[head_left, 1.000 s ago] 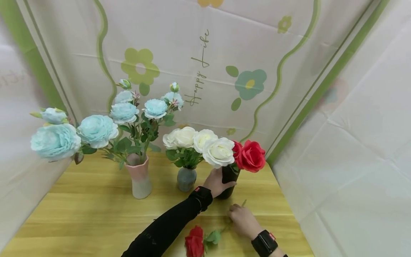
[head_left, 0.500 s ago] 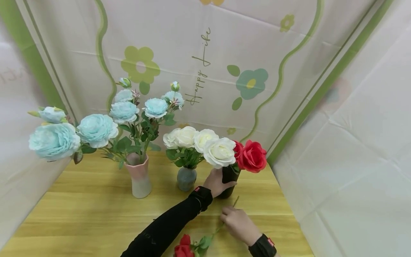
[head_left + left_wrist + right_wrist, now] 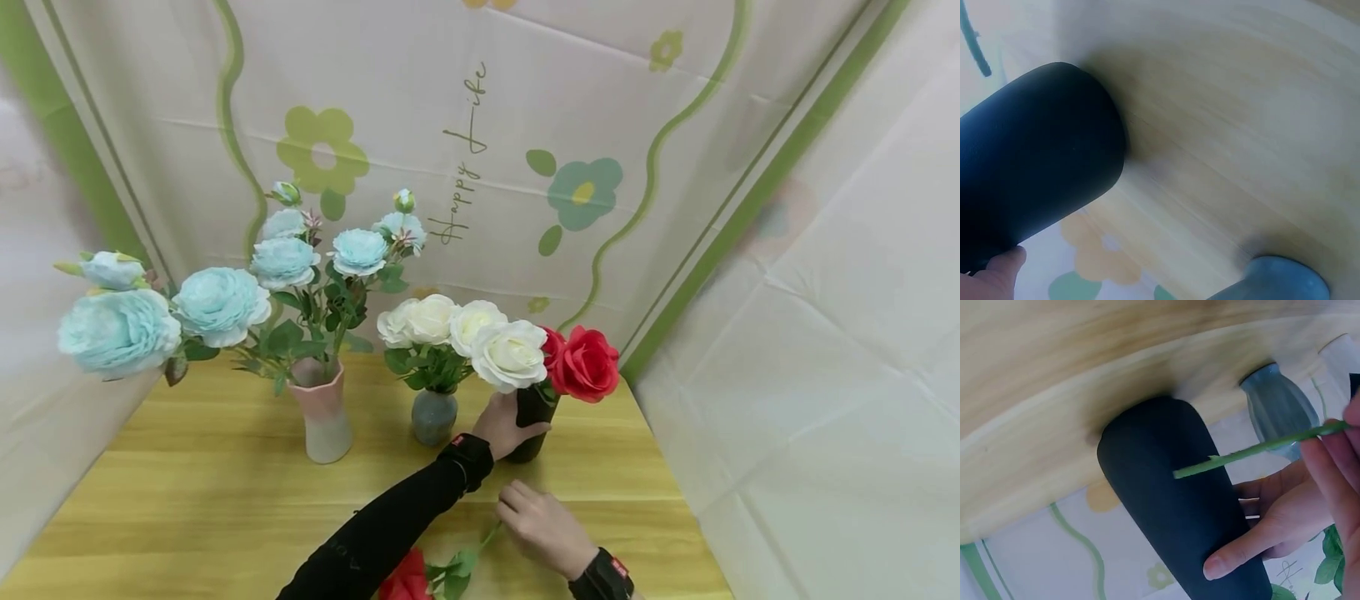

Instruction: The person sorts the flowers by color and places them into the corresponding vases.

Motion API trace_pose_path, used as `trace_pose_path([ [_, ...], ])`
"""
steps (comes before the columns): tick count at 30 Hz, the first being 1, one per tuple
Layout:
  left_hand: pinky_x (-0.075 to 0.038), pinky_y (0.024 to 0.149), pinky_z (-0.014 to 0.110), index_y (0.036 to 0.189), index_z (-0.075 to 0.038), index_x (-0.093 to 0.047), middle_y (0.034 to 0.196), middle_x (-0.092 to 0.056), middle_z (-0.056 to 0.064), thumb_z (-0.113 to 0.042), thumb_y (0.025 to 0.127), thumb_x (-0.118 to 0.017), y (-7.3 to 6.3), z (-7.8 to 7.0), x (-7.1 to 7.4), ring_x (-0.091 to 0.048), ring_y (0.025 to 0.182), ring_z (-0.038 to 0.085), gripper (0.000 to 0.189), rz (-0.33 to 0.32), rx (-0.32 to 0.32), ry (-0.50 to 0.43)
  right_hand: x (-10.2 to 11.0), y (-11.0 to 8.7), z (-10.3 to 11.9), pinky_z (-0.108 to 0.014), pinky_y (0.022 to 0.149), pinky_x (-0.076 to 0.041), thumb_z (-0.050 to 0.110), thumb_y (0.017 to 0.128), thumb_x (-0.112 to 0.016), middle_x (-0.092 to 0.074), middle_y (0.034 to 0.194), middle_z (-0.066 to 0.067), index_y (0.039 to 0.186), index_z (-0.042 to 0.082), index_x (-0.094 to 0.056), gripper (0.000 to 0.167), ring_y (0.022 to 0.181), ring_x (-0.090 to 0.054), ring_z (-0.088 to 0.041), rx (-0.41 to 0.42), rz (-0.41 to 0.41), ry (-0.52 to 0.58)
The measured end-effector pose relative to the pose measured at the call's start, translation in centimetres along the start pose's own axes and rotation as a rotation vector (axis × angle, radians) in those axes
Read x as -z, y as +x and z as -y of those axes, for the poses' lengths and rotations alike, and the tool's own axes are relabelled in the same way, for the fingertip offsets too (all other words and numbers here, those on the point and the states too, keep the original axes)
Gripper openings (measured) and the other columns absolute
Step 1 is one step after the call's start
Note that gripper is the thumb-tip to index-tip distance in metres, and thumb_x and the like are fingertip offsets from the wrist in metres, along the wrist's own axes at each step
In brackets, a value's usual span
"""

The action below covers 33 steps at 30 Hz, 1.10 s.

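Note:
My left hand (image 3: 508, 427) grips the black vase (image 3: 536, 410) from its left side, thumb across the front. In the right wrist view the black vase (image 3: 1169, 481) shows with that thumb on it. Red roses (image 3: 587, 364) stand in the vase. Closer to me, my right hand (image 3: 543, 527) pinches the green stem (image 3: 1254, 450) of a loose red rose. The stem's cut end points toward the vase, apart from it in the head view. The bloom of this rose (image 3: 407, 577) lies low at the bottom edge, partly hidden by my left sleeve.
A small grey-blue vase (image 3: 434, 418) with white roses (image 3: 510, 354) stands left of the black one. Farther left is a pink-and-white vase (image 3: 327, 425) with pale blue flowers (image 3: 225, 306), some leaning far left. Printed cloth (image 3: 420, 125) surrounds the wooden table (image 3: 187, 492).
My right hand has moved left and slightly toward me with the rose, whose bloom has slid left and down toward the frame's bottom edge. My left hand stays on the black vase.

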State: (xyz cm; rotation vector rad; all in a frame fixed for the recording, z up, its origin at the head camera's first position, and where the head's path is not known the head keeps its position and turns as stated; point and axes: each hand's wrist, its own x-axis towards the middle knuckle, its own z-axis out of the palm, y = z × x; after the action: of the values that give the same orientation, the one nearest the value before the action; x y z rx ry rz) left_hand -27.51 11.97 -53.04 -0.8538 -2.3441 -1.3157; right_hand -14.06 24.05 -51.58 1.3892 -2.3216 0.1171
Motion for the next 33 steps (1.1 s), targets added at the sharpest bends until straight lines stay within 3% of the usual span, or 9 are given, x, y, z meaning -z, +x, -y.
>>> trace_pose_path([
  [3, -0.039, 0.107, 0.039, 0.157, -0.008, -0.015, 0.157, -0.027, 0.014, -0.043, 0.083, -0.079, 0.0, 0.0, 0.2, -0.036, 0.138, 0.027, 0.104, 0.008, -0.002, 0.002, 0.2, 0.2, 0.1, -0.018, 0.060, -0.047, 0.009, 0.099, -0.038, -0.054, 0.090, 0.000, 0.088, 0.011, -0.063, 0.027, 0.077, -0.050, -0.011, 0.012, -0.092, 0.048],
  [7, -0.038, 0.107, 0.040, 0.157, -0.008, -0.013, 0.157, -0.026, 0.014, -0.039, 0.082, -0.081, 0.1, 0.0, 0.4, -0.035, 0.139, 0.027, 0.106, 0.001, -0.018, 0.001, 0.4, 0.4, 0.1, -0.022, 0.071, -0.052, 0.007, 0.098, -0.042, -0.057, 0.094, -0.002, 0.093, 0.008, -0.065, 0.024, 0.083, -0.056, -0.015, 0.004, -0.235, 0.094],
  [13, -0.036, 0.109, 0.039, 0.158, -0.011, -0.012, 0.158, -0.025, 0.012, -0.039, 0.082, -0.081, 0.1, 0.0, 0.4, -0.034, 0.140, 0.025, 0.107, 0.010, -0.034, -0.034, 1.3, 1.0, 0.2, -0.027, 0.079, -0.054, 0.004, 0.098, -0.043, -0.061, 0.099, -0.012, 0.095, 0.002, -0.066, 0.024, 0.084, -0.062, -0.022, 0.005, -0.413, 0.083],
  [20, -0.033, 0.111, 0.038, 0.157, -0.011, -0.013, 0.157, -0.027, 0.011, -0.040, 0.084, -0.079, 0.2, 0.1, 0.2, -0.033, 0.141, 0.024, 0.104, 0.018, -0.016, -0.051, 4.2, 2.5, -0.2, -0.029, 0.080, -0.056, 0.000, 0.099, -0.049, -0.065, 0.093, -0.022, 0.091, -0.008, -0.066, 0.021, 0.083, -0.067, -0.033, -0.015, -0.667, -0.006],
  [25, -0.032, 0.112, 0.038, 0.157, -0.011, -0.014, 0.157, -0.027, 0.010, -0.043, 0.085, -0.078, 0.3, 0.4, 0.1, -0.030, 0.142, 0.022, 0.102, 0.025, -0.004, -0.041, 6.3, 3.4, -0.9, -0.027, 0.080, -0.054, -0.003, 0.100, -0.049, -0.064, 0.094, -0.026, 0.092, -0.012, -0.064, 0.019, 0.082, -0.065, -0.036, -0.033, -0.770, -0.018],
  [29, -0.031, 0.112, 0.039, 0.157, -0.009, -0.016, 0.157, -0.027, 0.012, -0.044, 0.086, -0.076, 0.4, 0.5, 0.1, -0.030, 0.142, 0.023, 0.100, 0.049, 0.008, -0.030, 7.6, 3.8, -1.2, -0.025, 0.088, -0.052, 0.005, 0.102, -0.052, -0.066, 0.099, -0.025, 0.100, -0.016, -0.063, 0.024, 0.090, -0.065, -0.033, -0.075, -0.833, 0.144],
  [33, -0.030, 0.113, 0.039, 0.157, -0.009, -0.015, 0.157, -0.028, 0.010, -0.045, 0.086, -0.076, 0.4, 0.3, 0.2, -0.029, 0.142, 0.022, 0.100, 0.063, -0.011, -0.037, 8.7, 5.2, -0.7, -0.021, 0.087, -0.051, -0.003, 0.098, -0.057, -0.069, 0.105, -0.017, 0.105, -0.013, -0.066, 0.016, 0.099, -0.066, -0.020, -0.153, -0.975, 0.432],
])
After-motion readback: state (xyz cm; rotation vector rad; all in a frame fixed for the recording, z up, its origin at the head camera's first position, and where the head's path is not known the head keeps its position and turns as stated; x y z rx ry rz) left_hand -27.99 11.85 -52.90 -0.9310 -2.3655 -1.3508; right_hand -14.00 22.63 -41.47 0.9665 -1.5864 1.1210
